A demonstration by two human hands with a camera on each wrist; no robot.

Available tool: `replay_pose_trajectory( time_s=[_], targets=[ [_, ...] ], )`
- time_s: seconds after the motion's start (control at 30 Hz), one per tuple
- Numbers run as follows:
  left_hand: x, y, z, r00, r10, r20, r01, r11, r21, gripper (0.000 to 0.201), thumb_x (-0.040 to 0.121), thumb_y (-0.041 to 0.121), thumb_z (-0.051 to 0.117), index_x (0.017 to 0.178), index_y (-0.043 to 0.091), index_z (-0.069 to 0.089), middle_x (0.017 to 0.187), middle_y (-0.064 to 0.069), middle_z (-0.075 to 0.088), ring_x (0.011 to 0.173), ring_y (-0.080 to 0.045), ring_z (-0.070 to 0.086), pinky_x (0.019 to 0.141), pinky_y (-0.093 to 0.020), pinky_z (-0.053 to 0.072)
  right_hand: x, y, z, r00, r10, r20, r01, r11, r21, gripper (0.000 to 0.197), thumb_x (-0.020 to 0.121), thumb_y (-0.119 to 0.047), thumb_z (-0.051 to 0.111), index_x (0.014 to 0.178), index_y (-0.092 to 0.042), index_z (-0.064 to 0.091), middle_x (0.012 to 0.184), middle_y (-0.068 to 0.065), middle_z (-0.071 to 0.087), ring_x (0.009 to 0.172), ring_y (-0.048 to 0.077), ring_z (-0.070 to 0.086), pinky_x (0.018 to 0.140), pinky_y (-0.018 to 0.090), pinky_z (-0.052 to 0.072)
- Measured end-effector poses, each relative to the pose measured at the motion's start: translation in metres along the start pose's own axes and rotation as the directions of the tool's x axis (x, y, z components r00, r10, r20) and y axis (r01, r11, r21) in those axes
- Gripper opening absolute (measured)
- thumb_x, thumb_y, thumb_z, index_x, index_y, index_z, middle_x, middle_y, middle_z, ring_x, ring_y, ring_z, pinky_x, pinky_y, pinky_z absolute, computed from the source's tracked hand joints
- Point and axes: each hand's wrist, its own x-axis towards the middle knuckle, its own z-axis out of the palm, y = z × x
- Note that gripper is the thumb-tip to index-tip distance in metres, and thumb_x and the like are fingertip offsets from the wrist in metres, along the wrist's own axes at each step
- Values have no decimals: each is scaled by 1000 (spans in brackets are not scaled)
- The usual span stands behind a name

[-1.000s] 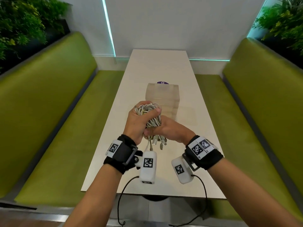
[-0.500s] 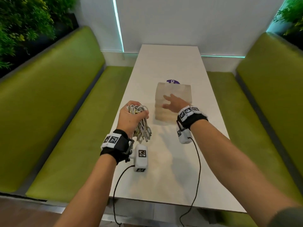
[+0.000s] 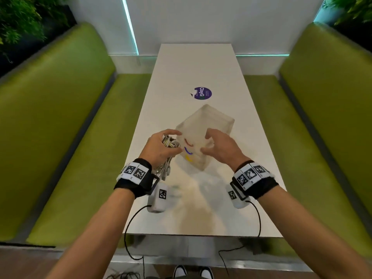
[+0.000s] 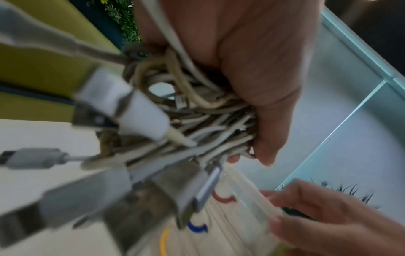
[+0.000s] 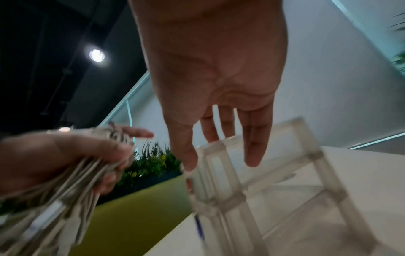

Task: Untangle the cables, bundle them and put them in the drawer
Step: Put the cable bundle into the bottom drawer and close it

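My left hand (image 3: pixel 159 148) grips a coiled bundle of white and grey cables (image 3: pixel 170 142), with USB plugs hanging below the fist. The left wrist view shows the coil (image 4: pixel 197 112) pressed into the palm (image 4: pixel 252 69). A translucent drawer unit (image 3: pixel 213 121) stands turned at an angle on the white table (image 3: pixel 197 63), with red (image 3: pixel 188 142), blue and yellow handles facing me. My right hand (image 3: pixel 219 146) reaches over its near top edge. In the right wrist view the straight fingers (image 5: pixel 252 143) lie on the unit (image 5: pixel 285 173). All drawers look closed.
A round purple sticker (image 3: pixel 202 93) lies on the table beyond the drawer unit. Green benches (image 3: pixel 60 127) (image 3: pixel 322 127) run along both sides. The table's front edge (image 3: pixel 201 235) is close to me, and black wrist-camera cords hang over it.
The right hand let go of the bundle and went to the drawer unit, which has turned so that its handles face me. The left hand carried the bundle up beside the unit.
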Motion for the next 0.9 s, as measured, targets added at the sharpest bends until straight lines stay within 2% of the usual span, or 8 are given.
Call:
replay_pose_trajectory(
  time_s=[0.13, 0.27, 0.33, 0.4, 0.5, 0.6, 0.67, 0.9],
  targets=[
    [-11, -7, 4, 987, -54, 149, 51, 998, 20, 55, 72, 7, 79, 118, 33, 64, 69, 1, 67, 62, -13, 61, 73, -31, 56, -26, 27, -16, 986, 3, 166, -58, 944, 325, 63, 78, -9, 75, 135, -18, 49, 116, -7, 58, 110, 20, 57, 96, 30, 47],
    [-21, -20, 10, 961, -77, 264, 18, 975, 221, 57, 69, 18, 82, 117, 42, 63, 97, 5, 73, 88, -8, 68, 86, -29, 54, -46, 40, -18, 969, -54, 239, -60, 894, 443, 62, 82, 1, 69, 137, -19, 49, 111, -9, 58, 109, 16, 58, 85, 15, 50],
    [-26, -23, 12, 962, -78, 260, 8, 966, 259, 57, 69, 20, 82, 118, 43, 62, 102, 7, 72, 92, -6, 67, 88, -27, 52, -52, 39, -19, 968, -67, 244, -49, 896, 440, 61, 82, -2, 69, 136, -20, 48, 113, -12, 58, 113, 15, 56, 92, 19, 49],
    [-29, -23, 12, 965, -77, 249, 8, 963, 268, 58, 70, 21, 82, 120, 43, 61, 106, 7, 71, 95, -6, 66, 90, -25, 51, -62, 35, -17, 987, -76, 145, 33, 960, 278, 55, 83, -12, 71, 133, -23, 52, 124, -14, 54, 119, 9, 50, 100, 25, 42],
    [-32, -24, 12, 964, -87, 250, 23, 968, 249, 60, 70, 19, 82, 121, 40, 61, 113, 10, 68, 101, -5, 63, 93, -23, 48, -90, 18, -10, 982, -97, -161, 114, 988, 103, 32, 85, -23, 66, 117, -26, 62, 117, -11, 51, 109, 6, 49, 92, 22, 39],
    [-33, -25, 15, 965, -98, 243, 42, 973, 229, 59, 69, 16, 82, 121, 37, 63, 115, 10, 66, 104, -5, 62, 95, -23, 47, -111, -5, 17, 985, -8, 174, 4, 1000, 26, 32, 91, -21, 55, 122, -21, 60, 107, -2, 58, 101, 17, 56, 85, 27, 44],
    [-32, -25, 17, 966, -94, 241, 42, 977, 211, 58, 69, 13, 82, 121, 34, 64, 118, 9, 65, 106, -5, 61, 95, -21, 46, -110, -6, 48, 892, 90, 442, -35, 991, -130, 46, 91, -23, 51, 137, -19, 47, 125, 5, 58, 115, 23, 53, 93, 31, 42],
    [-32, -27, 17, 968, -108, 227, 59, 975, 213, 57, 68, 17, 83, 118, 37, 64, 110, 10, 70, 99, -6, 65, 94, -27, 49, -90, 4, 91, 865, 196, 462, -71, 959, -273, 47, 91, -13, 43, 137, -12, 36, 132, 15, 50, 116, 32, 52, 89, 38, 45]
  ],
)
